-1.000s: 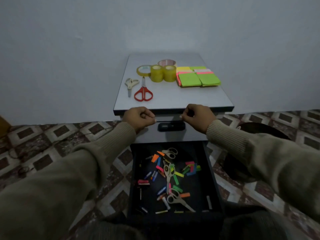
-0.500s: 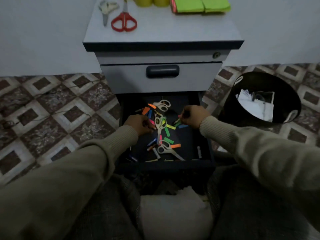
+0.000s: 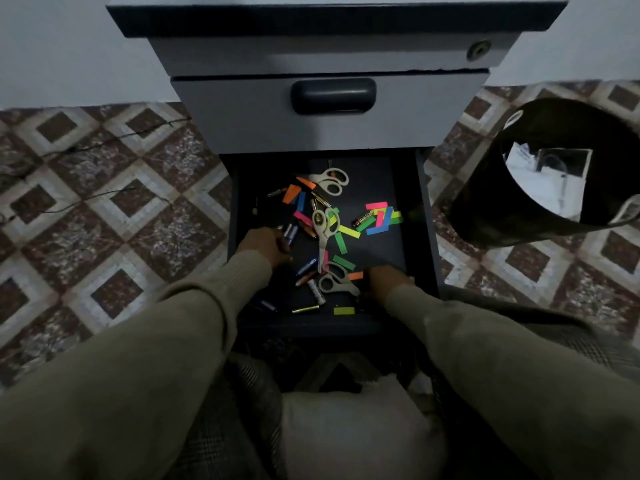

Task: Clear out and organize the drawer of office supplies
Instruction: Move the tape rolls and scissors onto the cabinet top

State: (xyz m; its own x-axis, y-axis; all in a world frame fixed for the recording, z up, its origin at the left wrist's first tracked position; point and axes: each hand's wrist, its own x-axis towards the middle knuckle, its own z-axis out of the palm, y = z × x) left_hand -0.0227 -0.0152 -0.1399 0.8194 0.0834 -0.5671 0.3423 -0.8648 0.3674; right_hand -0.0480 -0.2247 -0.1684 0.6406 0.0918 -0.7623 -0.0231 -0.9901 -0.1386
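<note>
Drawer (image 3: 420, 237), centre of frame, pulled open: three pairs of scissors, loose batteries, coloured paper strips. Left hand (image 3: 265, 244), centre-left, curled at a blue battery (image 3: 290, 233); firm hold or mere touch cannot be told. Right hand (image 3: 382, 277), lower centre, beside the nearest scissors (image 3: 334, 280); grip hidden. Step judged: emptying contents. Next: lift items out, sorted by kind

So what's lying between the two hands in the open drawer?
Head view: between left hand and right hand lie batteries, beige scissors and colored paper strips on the drawer floor.
</note>
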